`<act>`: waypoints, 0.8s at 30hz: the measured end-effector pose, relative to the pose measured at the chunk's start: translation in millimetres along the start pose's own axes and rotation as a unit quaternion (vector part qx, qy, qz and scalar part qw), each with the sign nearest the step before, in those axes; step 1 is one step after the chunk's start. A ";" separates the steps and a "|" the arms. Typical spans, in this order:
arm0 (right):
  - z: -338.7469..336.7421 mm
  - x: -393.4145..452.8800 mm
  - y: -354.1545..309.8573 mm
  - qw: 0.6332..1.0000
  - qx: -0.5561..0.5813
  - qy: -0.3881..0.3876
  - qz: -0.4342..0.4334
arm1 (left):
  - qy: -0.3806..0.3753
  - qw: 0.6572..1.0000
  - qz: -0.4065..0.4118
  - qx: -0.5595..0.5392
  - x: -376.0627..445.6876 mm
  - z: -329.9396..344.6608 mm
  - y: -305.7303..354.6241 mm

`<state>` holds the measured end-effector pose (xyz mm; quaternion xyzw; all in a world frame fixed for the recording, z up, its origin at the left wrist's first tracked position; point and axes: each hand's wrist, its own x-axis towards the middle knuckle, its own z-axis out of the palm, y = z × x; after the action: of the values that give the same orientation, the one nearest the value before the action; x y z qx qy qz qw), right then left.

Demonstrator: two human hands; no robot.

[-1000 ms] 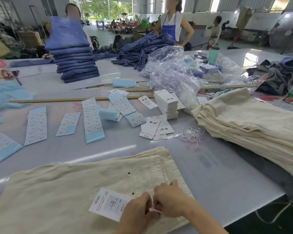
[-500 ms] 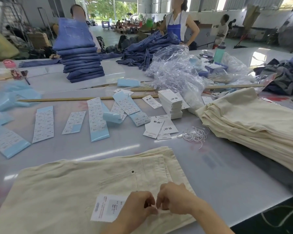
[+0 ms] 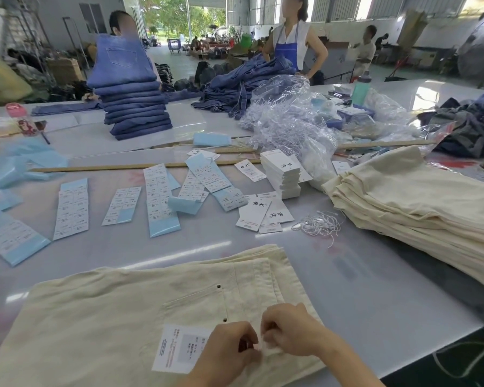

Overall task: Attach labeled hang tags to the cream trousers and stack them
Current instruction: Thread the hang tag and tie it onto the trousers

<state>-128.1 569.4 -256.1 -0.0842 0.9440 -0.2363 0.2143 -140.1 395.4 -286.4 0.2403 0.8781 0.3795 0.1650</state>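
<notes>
The trousers (image 3: 123,317) lie flat at lower centre, waistband toward the hands for access. The left hand (image 3: 224,356) and right hand (image 3: 289,331) meet, apparently pinching a thin string; the tag (image 3: 179,347) rests beside them, ready for fastening.

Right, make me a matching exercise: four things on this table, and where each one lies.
Things:
1. hang tag
2. folded blue jeans
3. white strings
4. stack of cream trousers

Places:
A. far left, piled high
B. right edge of the table
C. on the near trousers, beside the hands
D. middle, loose beside scattered tags

Pairs: 1-C, 2-A, 3-D, 4-B
</notes>
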 end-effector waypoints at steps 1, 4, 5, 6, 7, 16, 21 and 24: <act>-0.4 -0.5 2.1 0.999 0.034 0.022 0.007 | 0.001 0.999 -0.018 -0.039 0.0 -1.1 -0.5; 0.7 -1.4 4.6 0.987 0.133 0.092 0.007 | 0.025 0.984 -0.069 -0.165 0.8 -6.4 -4.2; 1.9 -1.7 4.5 0.981 0.161 0.111 0.002 | 0.031 0.977 -0.076 -0.196 2.1 -7.8 -5.9; 3.2 -1.5 4.7 0.973 0.189 0.130 -0.001 | 0.037 0.970 -0.081 -0.226 3.8 -9.0 -7.3; 4.2 -0.9 4.9 0.964 0.220 0.148 -0.001 | 0.042 0.962 -0.088 -0.255 6.1 -9.4 -8.4; 4.7 -0.2 -0.7 0.850 0.501 0.161 0.013 | 0.080 0.884 -0.168 -0.429 21.6 -6.3 -2.0; 6.5 0.2 -5.8 0.765 0.625 0.151 0.030 | 0.081 0.855 -0.163 -0.485 22.5 -3.8 1.8; 7.4 0.1 -6.6 0.728 0.670 0.138 0.040 | 0.069 0.861 -0.148 -0.481 21.4 -3.4 -0.7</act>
<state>-124.6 560.6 -258.9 0.1528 0.5622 -0.8076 0.0922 -159.6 404.7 -287.0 -0.0283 0.6206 0.7416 0.2533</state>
